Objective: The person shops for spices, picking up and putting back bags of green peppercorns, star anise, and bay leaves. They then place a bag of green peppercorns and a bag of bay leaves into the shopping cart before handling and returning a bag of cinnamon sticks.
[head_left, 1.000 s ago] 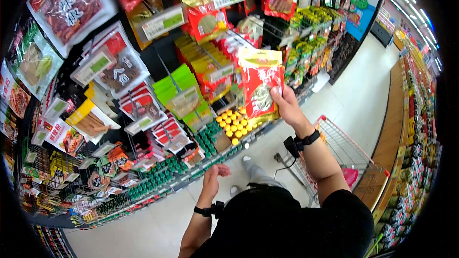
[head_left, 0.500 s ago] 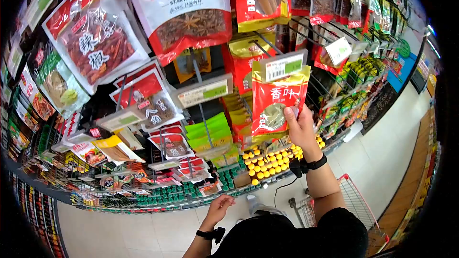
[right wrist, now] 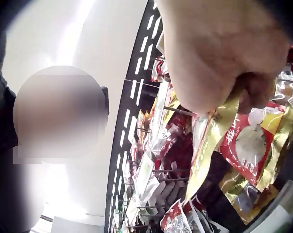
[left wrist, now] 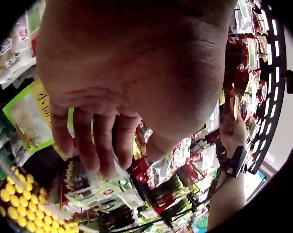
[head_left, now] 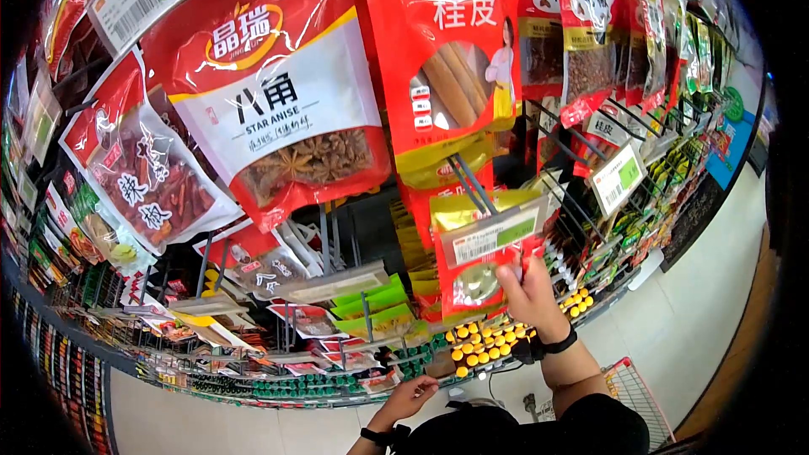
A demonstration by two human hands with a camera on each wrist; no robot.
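Observation:
My right hand (head_left: 531,297) pinches the right edge of a red and gold packet of bay leaves (head_left: 474,288), thumb on its front. A price tag (head_left: 495,234) at the end of a rack hook overlaps the packet's upper part in the head view. In the right wrist view the packet's gold edge (right wrist: 210,148) runs down from between the fingers. Behind it, similar red and gold packets (head_left: 447,170) hang on the rack. Low in front of the body, my left hand (head_left: 411,396) is loosely bent and holds nothing; its relaxed fingers (left wrist: 103,141) show in the left wrist view.
Above hang a large star anise bag (head_left: 278,93) and a cinnamon bark packet (head_left: 447,50). Several metal hooks (head_left: 581,152) with price tags jut out. Yellow-capped containers (head_left: 484,345) stand on a low shelf; a shopping cart (head_left: 634,396) is at the right.
My right hand has brought the bay leaf packet up to the rack, where a price tag now overlaps it. The head view has shifted, and the upper bags look larger. The left hand stays idle.

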